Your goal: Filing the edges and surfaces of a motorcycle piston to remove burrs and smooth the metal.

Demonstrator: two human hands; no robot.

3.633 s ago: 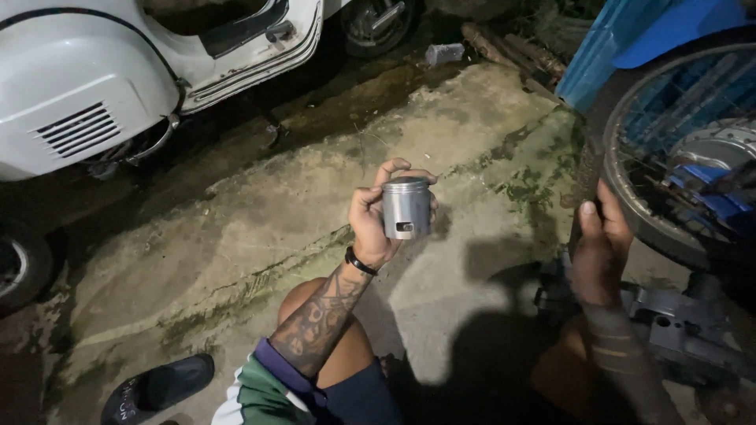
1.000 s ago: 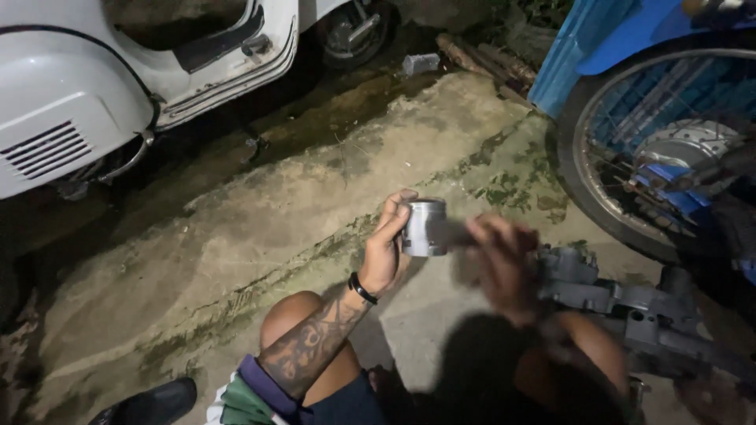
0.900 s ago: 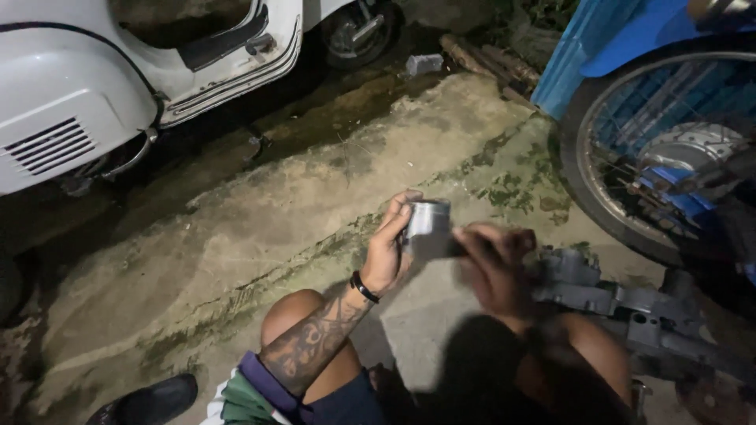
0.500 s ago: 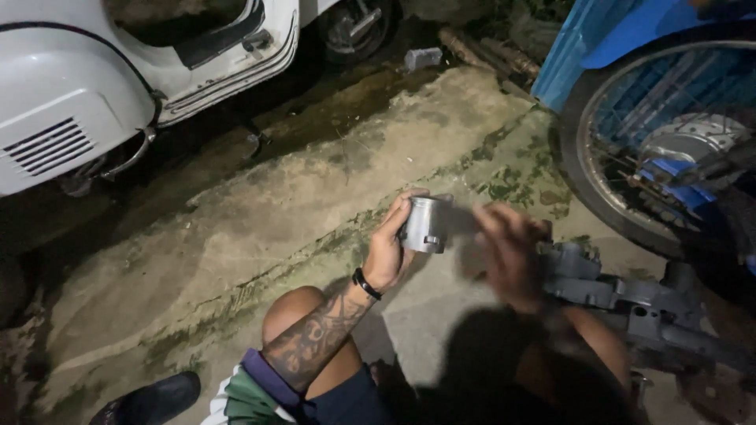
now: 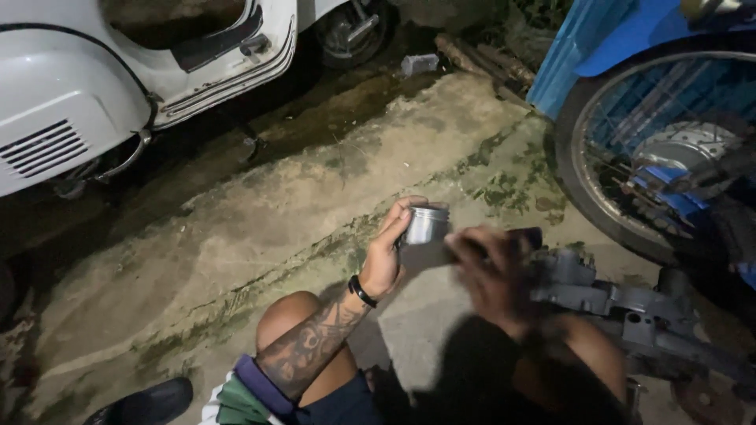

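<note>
Far left: white scooter body with a vented side panel (image 5: 71,118), parked on a strip of dark ground. Below it, bottom edge: black sandal (image 5: 146,401) on the stained, cracked concrete floor (image 5: 236,260). Toward the middle: tattooed forearm with a black wristband, ending in the left hand (image 5: 386,252), fingers clamped around a short silver metal cylinder with a grooved rim (image 5: 425,224), held up above the concrete, roughly centre of view. Just right of the cylinder: right hand (image 5: 492,279), blurred and in shadow, close beside the cylinder; whether fingers apart or together, cannot tell, nor whether touching it. Further right: grey cast-metal engine part (image 5: 606,299) lying low near the knee. Far right: spoked wheel with black tyre (image 5: 654,149) under a blue mudguard.
</note>
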